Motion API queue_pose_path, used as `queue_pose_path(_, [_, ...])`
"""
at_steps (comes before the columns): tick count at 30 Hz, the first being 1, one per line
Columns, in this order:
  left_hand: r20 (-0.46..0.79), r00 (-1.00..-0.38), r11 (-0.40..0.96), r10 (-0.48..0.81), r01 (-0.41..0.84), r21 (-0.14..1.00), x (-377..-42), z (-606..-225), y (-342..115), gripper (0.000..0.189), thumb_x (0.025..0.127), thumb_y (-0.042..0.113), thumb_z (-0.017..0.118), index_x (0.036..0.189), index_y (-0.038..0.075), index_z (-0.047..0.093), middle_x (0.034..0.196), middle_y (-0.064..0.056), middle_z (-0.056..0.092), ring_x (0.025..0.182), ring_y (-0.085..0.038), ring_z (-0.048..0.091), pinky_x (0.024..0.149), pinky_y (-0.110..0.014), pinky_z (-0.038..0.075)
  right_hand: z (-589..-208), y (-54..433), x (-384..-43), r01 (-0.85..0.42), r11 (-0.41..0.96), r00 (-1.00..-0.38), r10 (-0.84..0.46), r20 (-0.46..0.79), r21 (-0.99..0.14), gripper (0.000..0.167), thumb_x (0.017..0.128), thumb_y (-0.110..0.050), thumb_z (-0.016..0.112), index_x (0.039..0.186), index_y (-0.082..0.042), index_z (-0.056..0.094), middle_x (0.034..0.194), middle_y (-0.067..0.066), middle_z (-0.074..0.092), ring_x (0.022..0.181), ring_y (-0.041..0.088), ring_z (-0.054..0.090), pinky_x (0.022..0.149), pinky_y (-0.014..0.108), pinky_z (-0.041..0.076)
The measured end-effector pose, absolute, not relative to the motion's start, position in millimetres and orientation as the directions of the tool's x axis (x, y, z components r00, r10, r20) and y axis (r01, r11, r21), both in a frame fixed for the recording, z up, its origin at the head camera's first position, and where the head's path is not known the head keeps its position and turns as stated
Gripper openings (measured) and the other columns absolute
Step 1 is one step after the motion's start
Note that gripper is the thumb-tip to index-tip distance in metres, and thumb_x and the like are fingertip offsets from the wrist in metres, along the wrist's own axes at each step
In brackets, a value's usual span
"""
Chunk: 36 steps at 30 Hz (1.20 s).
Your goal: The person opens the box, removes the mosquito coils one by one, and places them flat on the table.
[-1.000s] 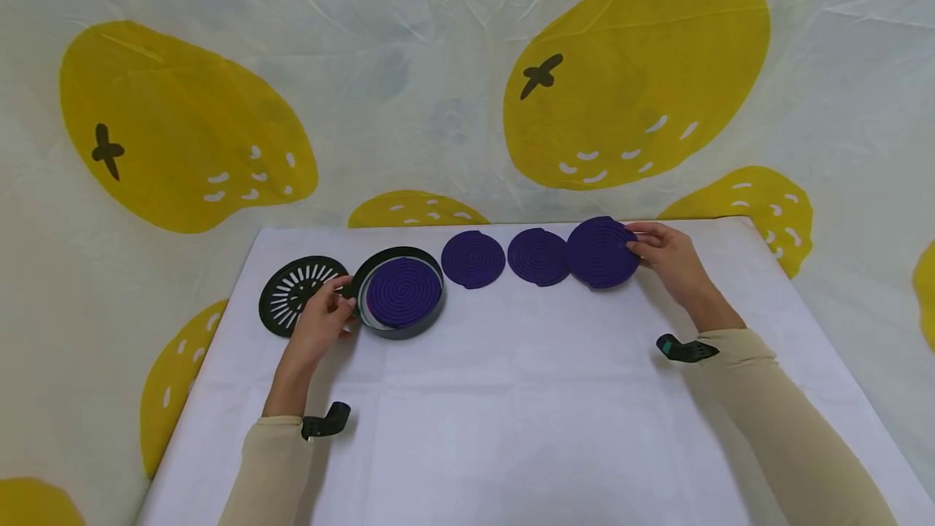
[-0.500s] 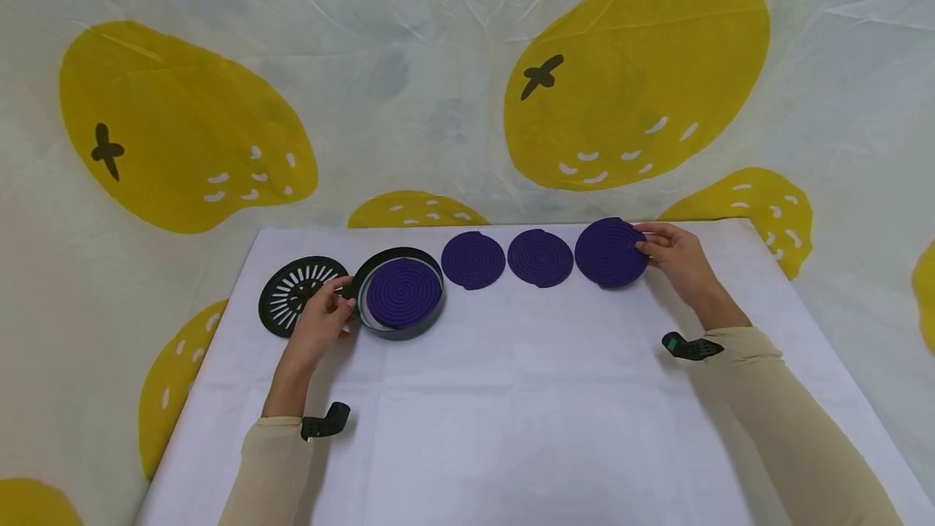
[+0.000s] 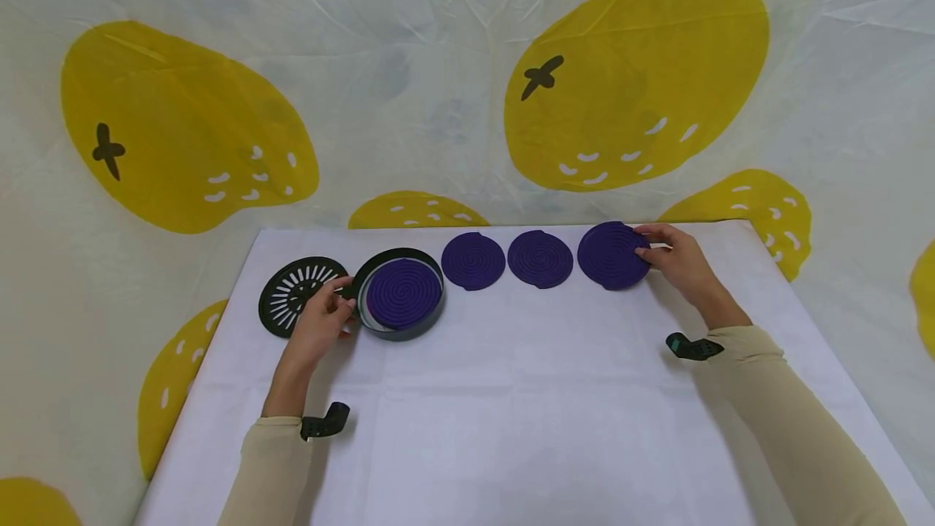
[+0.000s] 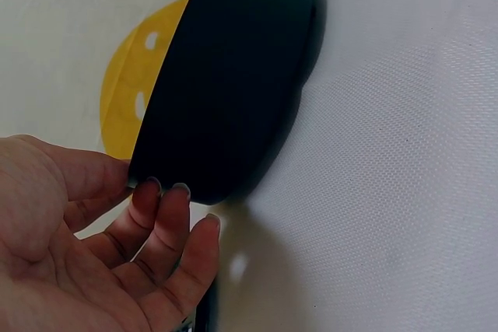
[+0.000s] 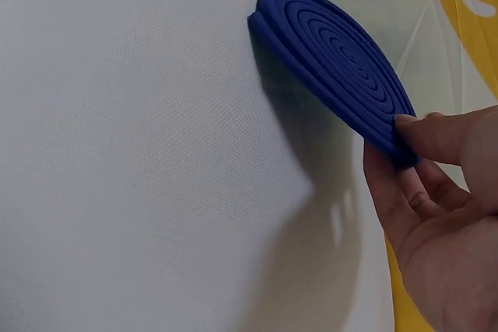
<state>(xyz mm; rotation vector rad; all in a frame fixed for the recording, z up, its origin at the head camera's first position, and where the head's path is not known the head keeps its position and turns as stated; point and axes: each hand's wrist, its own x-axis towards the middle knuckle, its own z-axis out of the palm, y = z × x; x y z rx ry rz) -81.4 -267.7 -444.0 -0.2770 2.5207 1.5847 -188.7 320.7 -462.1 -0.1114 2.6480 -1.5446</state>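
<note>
At the far right of the row, my right hand (image 3: 679,266) pinches the edge of a purple mosquito coil (image 3: 613,256) between thumb and fingers. In the right wrist view that coil (image 5: 342,60) tilts, its gripped side raised off the cloth. My left hand (image 3: 321,319) holds the near-left edge of a round dark mosquito-coil holder (image 3: 400,334), thumb at the rim and fingertips against the wall. Another purple coil (image 3: 404,293) lies inside the holder. The left wrist view shows only the outer wall of the holder (image 4: 226,83); its inside is hidden there.
Two more coils, one left (image 3: 473,260) and one right (image 3: 540,259), lie flat between the holder and the held coil. A dark slotted lid (image 3: 281,303) lies at the left, partly behind my left hand. A white cloth covers the table (image 3: 511,428); a lemon-print curtain (image 3: 438,63) hangs behind.
My right hand has moved slightly right with its coil, which no longer overlaps the neighbouring coil in the head view, then a touch lower. The left hand and holder stay in place.
</note>
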Motion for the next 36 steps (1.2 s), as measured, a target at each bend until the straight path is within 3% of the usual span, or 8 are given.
queue_pose_path(10, [-0.216, -0.974, 0.423, -0.072, -0.226, 0.878, -81.9, -446.4, -268.5, 0.047, 0.105, 0.007, 0.053, 0.151, 0.009, 0.044, 0.097, -0.014, 0.055, 0.089, -0.029, 0.060, 0.067, -0.037, 0.059, -461.5, 318.3, -191.9, -0.031, 0.525, -0.996, -0.090, -0.019, -0.850, 0.047, 0.099, -0.002, 0.063, 0.144, 0.005, 0.050, 0.128, 0.034, 0.056, 0.091, 0.004, 0.060, 0.074, 0.011, 0.055])
queue_pose_path(27, [-0.205, -0.977, 0.427, -0.065, -0.213, 0.879, -82.2, -443.7, -266.7, 0.048, 0.104, 0.007, 0.053, 0.151, 0.009, 0.044, 0.097, -0.013, 0.055, 0.089, -0.028, 0.060, 0.068, -0.040, 0.060, -464.1, 319.7, -202.2, -0.024, 0.580, -0.995, -0.091, -0.036, -0.815, 0.043, 0.098, -0.003, 0.064, 0.138, 0.008, 0.054, 0.128, 0.032, 0.059, 0.085, -0.005, 0.055, 0.071, 0.006, 0.049])
queue_pose_path(36, [-0.198, -0.977, 0.438, -0.072, -0.210, 0.874, -81.5, -445.5, -266.6, 0.047, 0.104, 0.006, 0.052, 0.150, 0.009, 0.044, 0.097, -0.014, 0.056, 0.089, -0.029, 0.061, 0.068, -0.039, 0.060, -463.3, 318.3, -204.2, 0.039, 0.623, -0.992, -0.068, -0.103, -0.781, 0.045, 0.100, -0.009, 0.063, 0.143, 0.002, 0.053, 0.134, 0.028, 0.057, 0.106, 0.024, 0.056, 0.072, 0.005, 0.045])
